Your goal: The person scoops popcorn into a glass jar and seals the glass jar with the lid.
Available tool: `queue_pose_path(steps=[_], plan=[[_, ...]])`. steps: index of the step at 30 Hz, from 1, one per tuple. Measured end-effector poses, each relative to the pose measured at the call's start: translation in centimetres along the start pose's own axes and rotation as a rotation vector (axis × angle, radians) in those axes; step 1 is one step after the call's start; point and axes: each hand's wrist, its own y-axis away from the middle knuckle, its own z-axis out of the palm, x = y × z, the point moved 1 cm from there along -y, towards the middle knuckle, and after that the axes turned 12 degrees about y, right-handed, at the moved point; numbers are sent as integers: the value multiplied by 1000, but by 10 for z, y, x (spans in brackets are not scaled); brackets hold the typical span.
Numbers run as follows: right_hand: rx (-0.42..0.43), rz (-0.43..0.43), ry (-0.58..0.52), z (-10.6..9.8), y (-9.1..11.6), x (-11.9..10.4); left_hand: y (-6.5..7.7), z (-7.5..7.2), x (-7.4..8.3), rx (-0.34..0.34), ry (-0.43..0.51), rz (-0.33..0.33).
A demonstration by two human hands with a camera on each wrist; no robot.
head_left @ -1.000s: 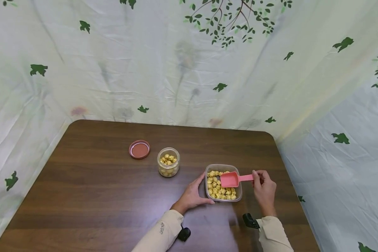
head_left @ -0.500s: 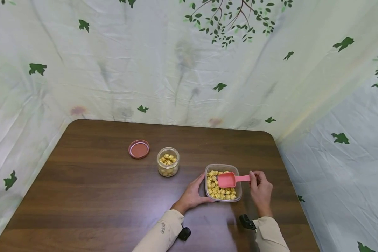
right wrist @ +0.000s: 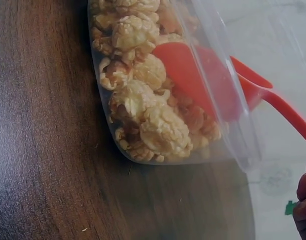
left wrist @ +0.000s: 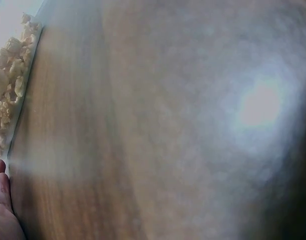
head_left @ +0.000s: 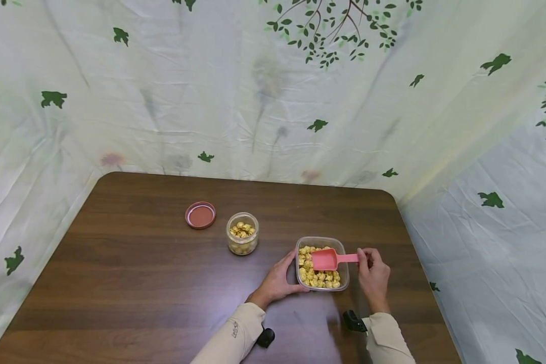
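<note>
A clear plastic container (head_left: 324,289) of yellow popcorn (head_left: 320,279) stands on the table. My left hand (head_left: 279,282) holds its left side, thumb along the near edge and fingers along the far left. At the edge of the left wrist view, fingertips (left wrist: 4,190) lie close to the container. Between thumb and fingers, my right hand (head_left: 375,278) pinches the handle of a pink scoop (head_left: 326,260). In the right wrist view, the bowl of the scoop (right wrist: 192,70) dips inside the container, low against the popcorn (right wrist: 160,130). Part of the popcorn is hidden beneath the scoop.
An uncapped clear jar (head_left: 242,247) of popcorn stands left of the container. Farther left, a round reddish lid (head_left: 200,216) lies on the brown table (head_left: 145,283). A leaf-printed curtain (head_left: 236,91) hangs behind and at the sides.
My right hand has moved left, carrying the scoop farther across the container toward its left side. The left hand and container have stayed in place.
</note>
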Motion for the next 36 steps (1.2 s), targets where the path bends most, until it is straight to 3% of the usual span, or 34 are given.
queue_pose_path(steps=[30, 36], plan=[[-240, 200, -34, 16, 9, 5, 1, -2, 2, -10, 11, -4], [-256, 229, -43, 19, 9, 5, 1, -1, 3, -9, 22, -13]])
